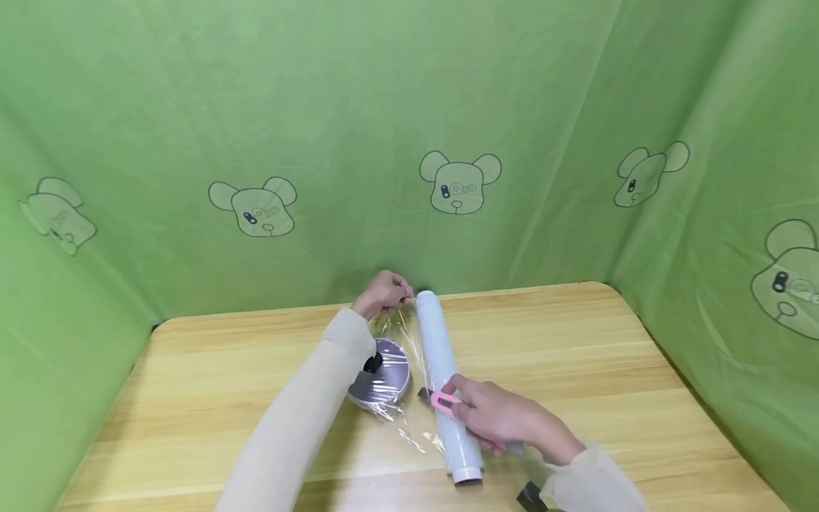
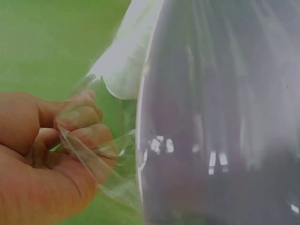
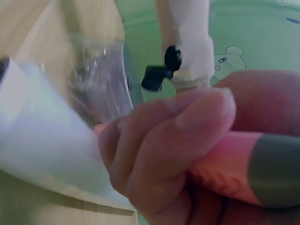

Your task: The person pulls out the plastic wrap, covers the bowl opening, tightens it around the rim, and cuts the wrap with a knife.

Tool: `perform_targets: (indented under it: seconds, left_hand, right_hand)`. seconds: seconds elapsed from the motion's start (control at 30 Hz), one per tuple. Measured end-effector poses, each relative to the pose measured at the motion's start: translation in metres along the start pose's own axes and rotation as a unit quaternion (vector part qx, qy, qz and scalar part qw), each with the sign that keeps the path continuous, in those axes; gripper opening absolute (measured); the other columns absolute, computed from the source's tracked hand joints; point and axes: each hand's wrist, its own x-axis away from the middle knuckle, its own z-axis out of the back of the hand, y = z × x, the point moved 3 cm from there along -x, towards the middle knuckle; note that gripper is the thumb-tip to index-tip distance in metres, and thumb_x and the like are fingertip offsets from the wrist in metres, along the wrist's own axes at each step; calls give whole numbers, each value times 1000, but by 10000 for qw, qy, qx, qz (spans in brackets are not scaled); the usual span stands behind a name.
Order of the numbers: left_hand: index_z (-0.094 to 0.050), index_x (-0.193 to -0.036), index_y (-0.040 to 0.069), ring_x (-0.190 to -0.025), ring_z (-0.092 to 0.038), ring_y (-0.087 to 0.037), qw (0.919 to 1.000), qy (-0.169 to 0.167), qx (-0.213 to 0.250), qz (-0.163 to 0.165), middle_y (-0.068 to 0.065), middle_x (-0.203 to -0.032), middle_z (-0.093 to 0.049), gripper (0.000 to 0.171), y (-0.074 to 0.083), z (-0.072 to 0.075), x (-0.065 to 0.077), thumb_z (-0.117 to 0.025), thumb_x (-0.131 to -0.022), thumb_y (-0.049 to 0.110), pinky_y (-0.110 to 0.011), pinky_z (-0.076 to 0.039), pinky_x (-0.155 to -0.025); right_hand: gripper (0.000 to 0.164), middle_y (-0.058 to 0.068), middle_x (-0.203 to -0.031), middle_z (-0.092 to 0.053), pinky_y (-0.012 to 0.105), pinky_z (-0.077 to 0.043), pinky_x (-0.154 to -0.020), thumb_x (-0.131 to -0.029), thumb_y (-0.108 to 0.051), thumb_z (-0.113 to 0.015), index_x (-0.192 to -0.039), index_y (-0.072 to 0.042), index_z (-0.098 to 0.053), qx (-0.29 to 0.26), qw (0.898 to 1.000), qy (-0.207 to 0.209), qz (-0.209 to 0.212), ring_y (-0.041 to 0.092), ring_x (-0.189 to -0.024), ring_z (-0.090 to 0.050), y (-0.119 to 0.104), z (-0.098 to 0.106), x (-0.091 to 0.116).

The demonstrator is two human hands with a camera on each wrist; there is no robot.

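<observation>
A shallow round purple-grey dish (image 1: pixel 389 380) with a pale rim lies on the table, covered by clear cling film (image 2: pixel 126 150). Beyond its far side, my left hand (image 1: pixel 386 290) pinches a gathered edge of the film between thumb and fingers. To the dish's right, a long white cling film roll (image 1: pixel 436 341) lies lengthwise, and film stretches from it toward the dish. Over the roll's near half, my right hand (image 1: pixel 502 412) grips a pink-and-grey utility knife (image 1: pixel 443 402), its dark tip toward the dish. In the right wrist view, curled fingers wrap the ridged pink handle (image 3: pixel 229 164).
The wooden table (image 1: pixel 224 384) reaches back to a green curtain (image 1: pixel 358 142) with bear-head prints, which also rises at both sides. Black camera mounts (image 1: pixel 531 496) sit at the wrists. The left sleeve crosses in front of the dish's left part.
</observation>
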Motion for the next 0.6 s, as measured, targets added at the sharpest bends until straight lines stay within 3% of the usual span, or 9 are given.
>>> perform_targets:
  seconds: [0.2, 0.43, 0.6]
  left_hand:
    - [-65, -103, -13, -49, -38, -5, 9998, -65, 196, 53, -22, -89, -69, 15, 0, 0, -2, -56, -101, -1, -18, -32, -43]
    - [-66, -103, -10, -46, -37, -4, 9999, 7, 25, 133, -22, -89, -69, 14, 0, 0, -1, -56, -101, -1, -19, -31, -44]
    - [-66, -102, -9, -48, -39, -7, 9999, -4, -18, 100, -9, -72, -62, 13, 1, 2, -1, -57, -101, 0, -24, -33, -49]
  right_hand:
    - [26, 1, -55, -51, 23, -40, -35, -106, -11, -46, -131, -5, -52, 42, 9999, -85, 121, 10, -37, -46, -1, -3, 10]
    - [25, 1, -54, -51, 25, -43, -34, -106, -11, -47, -130, -7, -53, 35, 9997, -191, 160, 11, -38, -46, 0, -6, 17]
    - [23, 0, -55, -51, 24, -43, -34, -106, -11, -46, -128, -9, -54, 28, 9997, -169, 183, 11, -38, -46, 3, -6, 23]
